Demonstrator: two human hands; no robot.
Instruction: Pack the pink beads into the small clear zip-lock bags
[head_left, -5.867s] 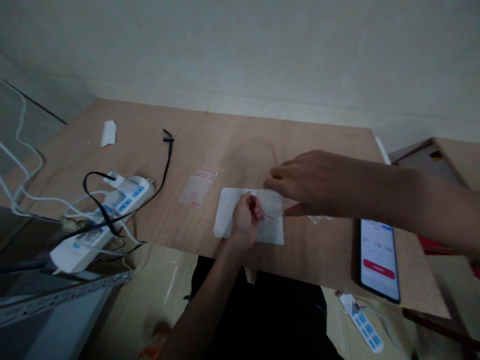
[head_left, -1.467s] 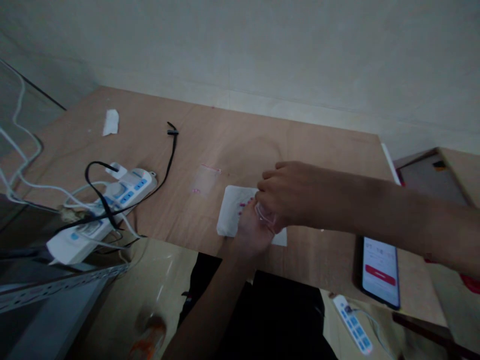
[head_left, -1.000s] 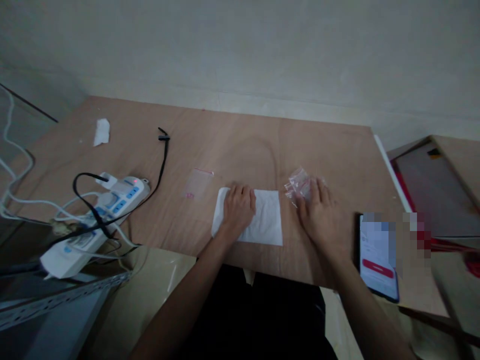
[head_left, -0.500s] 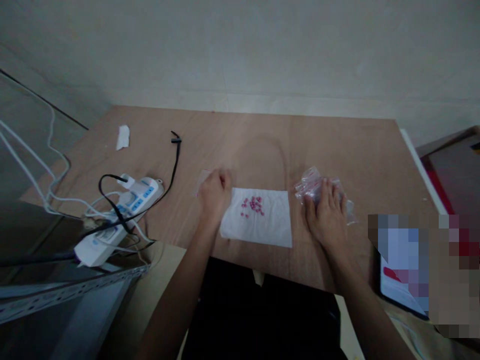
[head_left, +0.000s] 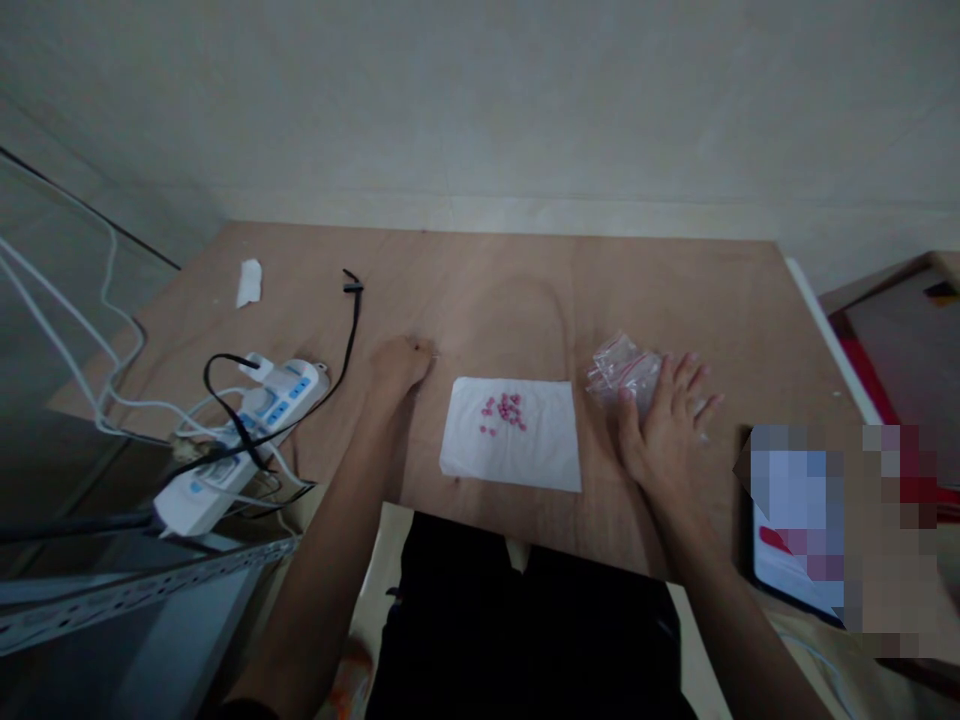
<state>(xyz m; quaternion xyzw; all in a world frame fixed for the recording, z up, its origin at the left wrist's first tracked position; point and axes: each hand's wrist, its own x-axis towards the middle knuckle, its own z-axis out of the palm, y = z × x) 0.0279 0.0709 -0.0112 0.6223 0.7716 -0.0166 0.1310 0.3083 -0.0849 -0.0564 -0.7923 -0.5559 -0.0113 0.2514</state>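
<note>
My left hand (head_left: 399, 366) rests on the wooden table with its fingers curled closed. A tiny pale edge shows at its fingertips, but what it holds, if anything, is hidden. To its right lies a white sheet (head_left: 510, 462), which looks like paper or tissue. Several small pinkish-red beads or pellets (head_left: 511, 408) are gathered on the sheet's upper half. My right hand (head_left: 667, 425) is open, fingers spread, touching the right side of a pile of clear zip bags (head_left: 619, 365) with red-pink lines. Part of the pile is covered by that hand.
A white power strip (head_left: 281, 400) with plugs and tangled cables sits at the table's left edge. A black strap (head_left: 352, 335) runs up from it. A scrap of white paper (head_left: 249, 283) lies at back left. A partly blurred tablet-like screen (head_left: 795, 560) is at right.
My left hand has moved left, away from the white sheet; the clear bag beside it no longer shows. My right hand's fingers have spread and shifted slightly right across the bags.
</note>
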